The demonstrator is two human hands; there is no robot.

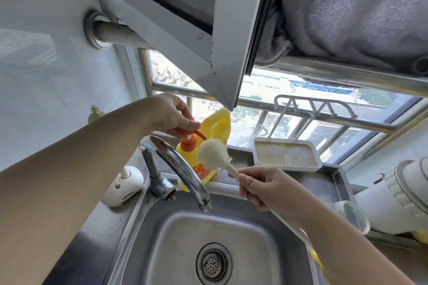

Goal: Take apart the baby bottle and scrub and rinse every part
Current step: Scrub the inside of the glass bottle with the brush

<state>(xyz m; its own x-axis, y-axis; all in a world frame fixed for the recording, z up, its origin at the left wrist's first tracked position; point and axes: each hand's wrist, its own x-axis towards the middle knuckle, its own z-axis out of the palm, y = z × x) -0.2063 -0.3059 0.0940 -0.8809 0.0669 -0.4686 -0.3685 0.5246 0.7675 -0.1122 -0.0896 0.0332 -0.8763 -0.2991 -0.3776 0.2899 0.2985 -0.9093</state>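
Sink (273,233) at lower centre, tap (183,169) over it. Right hand (259,188) at centre right, fingers curled round a white brush (214,154) handle. Beyond, left hand (176,115) presses the orange pump of a yellow soap bottle (214,126). Clear bottle part (353,215) lies at right.

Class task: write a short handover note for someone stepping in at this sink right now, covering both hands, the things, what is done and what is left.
Left hand: on the orange pump of the yellow soap bottle.
Right hand: grips the brush handle, head held under the pump spout.
Sink: no bottle parts lie in it; tap not running.
Done: brush picked up.
Left: soap the brush, then scrub and rinse every part.
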